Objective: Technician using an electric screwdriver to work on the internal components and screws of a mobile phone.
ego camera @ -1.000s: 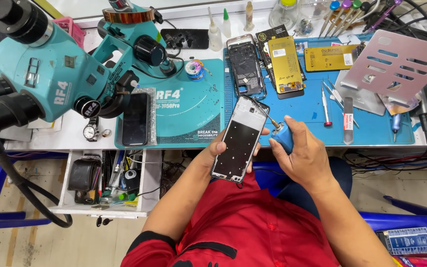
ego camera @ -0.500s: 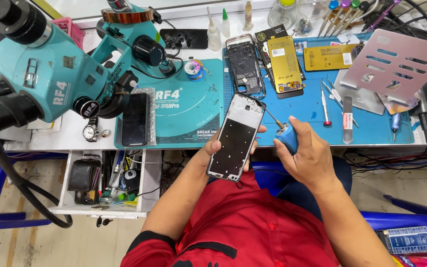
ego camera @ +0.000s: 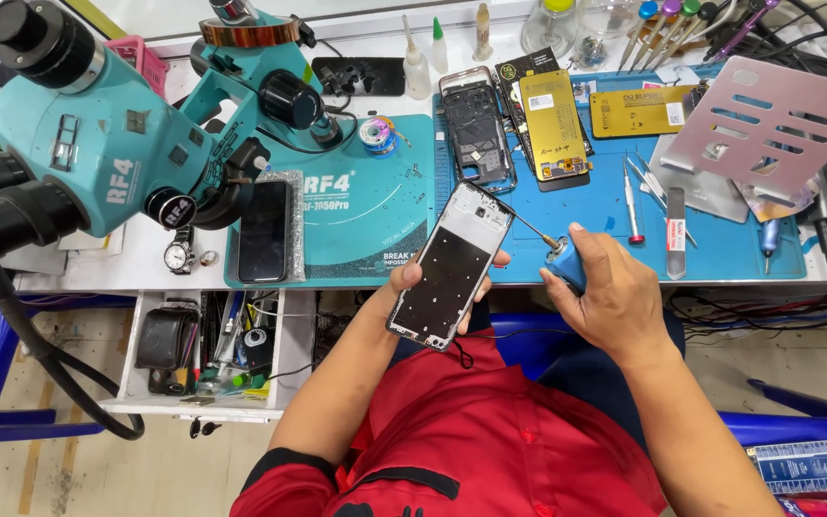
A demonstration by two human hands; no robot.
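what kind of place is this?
Likely a phone repair bench: teal microscope, opened phones and parts on a blue mat, left hand holding a phone frame, right hand a screwdriver.

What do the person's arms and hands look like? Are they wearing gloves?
No gloves. The left hand and right hand are bare, with no rings or watch showing. Both forearms are uncovered. The red shirt has short sleeves with a black band at the cuff.

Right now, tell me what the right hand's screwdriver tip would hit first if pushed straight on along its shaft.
The right hand holds a blue-handled screwdriver whose thin shaft points up-left at the opened phone frame in the left hand. The tip is already at the frame's upper right edge, so it would meet that first, though depth is unclear.
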